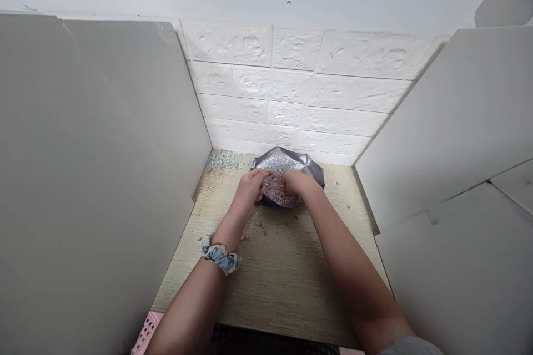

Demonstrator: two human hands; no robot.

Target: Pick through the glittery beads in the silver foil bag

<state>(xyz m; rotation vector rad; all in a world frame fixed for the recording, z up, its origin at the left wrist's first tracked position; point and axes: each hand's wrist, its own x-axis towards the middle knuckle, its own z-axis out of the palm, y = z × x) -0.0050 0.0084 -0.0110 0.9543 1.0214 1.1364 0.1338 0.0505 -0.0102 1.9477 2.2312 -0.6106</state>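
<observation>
A silvery grey bag or pouch (311, 166) lies opened out near the back of the table, with many small pinkish and multicoloured beads (275, 191) spread inside it. At the bag's left edge is my left hand (252, 186), its thumb and fingertips pinched together; whatever they hold is too small to make out. My right hand (296, 182) reaches into the beads with its fingers curled down, and the fingertips are mostly hidden. A blue and white scrunchie (220, 255) circles my left wrist.
Loose pale blue-green beads (227, 161) are scattered at the table's back left corner. A few small bits lie on the wooden tabletop (287, 272). Grey panels (104, 150) stand on both sides, with a white brick-patterned wall (275, 89) behind. A pink perforated basket (146, 333) shows at lower left.
</observation>
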